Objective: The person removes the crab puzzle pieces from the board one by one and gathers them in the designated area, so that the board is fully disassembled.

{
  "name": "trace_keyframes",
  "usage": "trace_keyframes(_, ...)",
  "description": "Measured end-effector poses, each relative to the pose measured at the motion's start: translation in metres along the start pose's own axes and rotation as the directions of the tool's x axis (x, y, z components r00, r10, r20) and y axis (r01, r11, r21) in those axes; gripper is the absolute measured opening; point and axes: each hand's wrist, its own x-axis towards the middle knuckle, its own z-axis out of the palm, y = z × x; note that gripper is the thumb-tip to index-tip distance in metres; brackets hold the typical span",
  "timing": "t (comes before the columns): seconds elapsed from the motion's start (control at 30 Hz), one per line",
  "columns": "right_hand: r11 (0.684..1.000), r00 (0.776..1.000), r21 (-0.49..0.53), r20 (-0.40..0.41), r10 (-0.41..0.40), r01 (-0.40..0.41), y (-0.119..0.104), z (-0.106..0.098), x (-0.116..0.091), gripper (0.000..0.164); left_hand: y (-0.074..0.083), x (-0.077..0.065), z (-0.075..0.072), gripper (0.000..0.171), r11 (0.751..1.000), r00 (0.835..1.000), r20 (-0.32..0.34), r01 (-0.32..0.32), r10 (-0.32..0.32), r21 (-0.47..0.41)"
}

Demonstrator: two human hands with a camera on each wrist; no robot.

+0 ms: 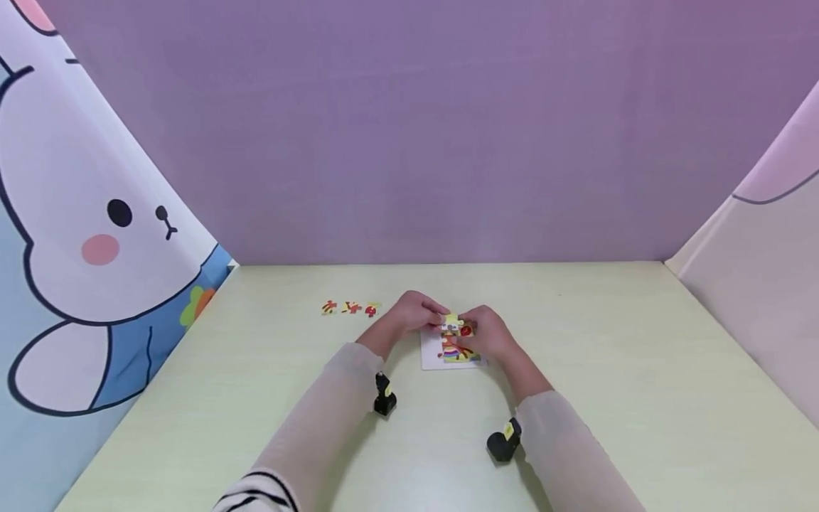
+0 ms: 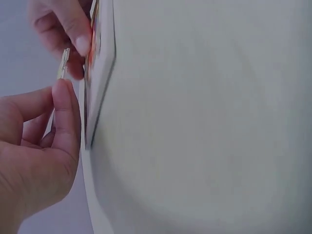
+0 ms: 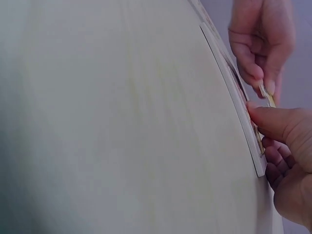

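Observation:
My left hand (image 1: pixel 414 311) pinches a small yellow jigsaw piece (image 1: pixel 451 321) between thumb and fingers. In the left wrist view that piece (image 2: pixel 63 63) stands edge-on above the board. Beneath is a white puzzle board (image 1: pixel 430 357) with joined colourful pieces (image 1: pixel 462 353), one showing a rainbow. My right hand (image 1: pixel 491 336) grips the joined jigsaw pieces at the board's right side. Its thumb (image 3: pixel 267 118) lies on their face, and its other fingers (image 3: pixel 278 158) curl at the edge. The right hand hides part of the picture.
Three loose jigsaw pieces, red and yellow, lie in a row left of the board: a left one (image 1: pixel 329 307), a middle one (image 1: pixel 351 307) and a right one (image 1: pixel 372 310). The pale table (image 1: pixel 614 370) meets a purple backdrop (image 1: pixel 448 142) at its far edge.

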Motion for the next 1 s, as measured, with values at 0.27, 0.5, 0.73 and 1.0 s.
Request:
trace_keyframes(0.27, 1.0, 0.998, 0.012, 0.06, -0.006, 0.005, 0.006, -0.003, -0.001, 0.046, -0.011, -0.009, -0.023, 0.023, 0.999, 0.999, 0.035, -0.033, 0.032, 0.012)
trace_keyframes(0.5, 1.0, 0.998, 0.006, 0.069, 0.007, -0.007, 0.008, -0.005, -0.001, 0.047, -0.013, -0.017, -0.035, 0.027, 0.998, 0.996, 0.063, -0.055, 0.058, -0.044)
trace_keyframes(0.73, 0.999, 0.997, 0.018, 0.076, 0.028, -0.029, 0.01, -0.005, 0.0, 0.047, -0.017, -0.025, -0.043, 0.027, 0.997, 0.997, 0.039, -0.061, 0.063, -0.056)
trace_keyframes(1.0, 1.0, 0.997, 0.023, 0.073, 0.014, -0.016, 0.009, -0.007, -0.001, 0.046, -0.022, -0.029, -0.054, 0.028, 0.995, 0.997, 0.009, -0.073, 0.074, -0.073)
